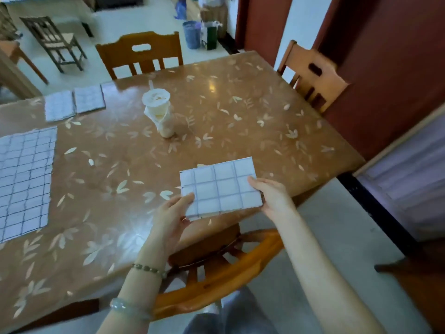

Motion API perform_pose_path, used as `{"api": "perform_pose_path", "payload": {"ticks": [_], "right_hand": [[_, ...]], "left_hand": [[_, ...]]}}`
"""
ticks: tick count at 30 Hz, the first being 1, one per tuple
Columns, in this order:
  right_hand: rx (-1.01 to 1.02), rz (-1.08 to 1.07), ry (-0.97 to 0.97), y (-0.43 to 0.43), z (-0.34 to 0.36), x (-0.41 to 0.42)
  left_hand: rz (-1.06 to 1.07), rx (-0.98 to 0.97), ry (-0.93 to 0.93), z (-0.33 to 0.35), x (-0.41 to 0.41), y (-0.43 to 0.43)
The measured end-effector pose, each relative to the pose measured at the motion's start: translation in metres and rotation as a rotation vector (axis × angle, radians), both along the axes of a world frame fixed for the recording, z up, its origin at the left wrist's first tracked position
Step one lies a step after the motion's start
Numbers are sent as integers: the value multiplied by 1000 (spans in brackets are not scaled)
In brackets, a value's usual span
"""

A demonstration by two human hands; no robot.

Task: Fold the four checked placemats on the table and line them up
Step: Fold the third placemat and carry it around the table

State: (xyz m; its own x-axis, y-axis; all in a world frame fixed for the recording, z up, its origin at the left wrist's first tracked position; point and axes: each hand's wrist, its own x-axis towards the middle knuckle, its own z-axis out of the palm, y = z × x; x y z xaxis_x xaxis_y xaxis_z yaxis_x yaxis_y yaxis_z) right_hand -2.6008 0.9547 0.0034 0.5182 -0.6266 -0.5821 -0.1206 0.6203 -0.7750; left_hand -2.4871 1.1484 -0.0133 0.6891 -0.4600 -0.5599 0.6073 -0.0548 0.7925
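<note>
Nearest the camera, both hands hold a folded placemat (220, 188) up just over the near edge of the tabletop (240, 112): the left hand (172, 213) has its grip closed on the lower left corner, thumb on top, and the right hand (271, 195) has its grip closed on the right edge. That mat looks fully folded into a small rectangle, so it seems ready to be carried to its place. Farther left, an unfolded placemat (24, 179) lies flat and open at the tabletop's left edge, partly out of view; by the look of it, this one has yet to be folded. At the far left, two folded placemats (74, 103) lie side by side, touching or nearly so, which reads as the start of the row. So I judge three mats folded, two of them lined up, one in hand and one to go. The tabletop is glossy brown with a pale leaf pattern and catches glare; a white cup-like container (159, 112) stands near its middle, well apart from the mats. Wooden chairs (140, 53) stand around it, one tucked in below the hands. Beyond are a pale tiled floor, a dark chair, a blue bin (192, 33) and reddish-brown walls.
</note>
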Motion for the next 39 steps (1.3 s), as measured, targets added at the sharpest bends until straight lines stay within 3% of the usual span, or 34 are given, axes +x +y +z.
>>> {"api": "perform_pose_path", "payload": {"ticks": [12, 18, 30, 39], "right_hand": [[-131, -486, 90, -25, 28, -220], [-173, -639, 148, -75, 20, -303], [-180, -642, 167, -249, 9, -456], [-199, -597, 155, -353, 5, -477]], "left_hand": [[-515, 29, -220, 43, -126, -128], [-660, 39, -383, 46, -202, -202], [-713, -2, -321, 33, -354, -375], [-639, 18, -270, 27, -374, -475]]}}
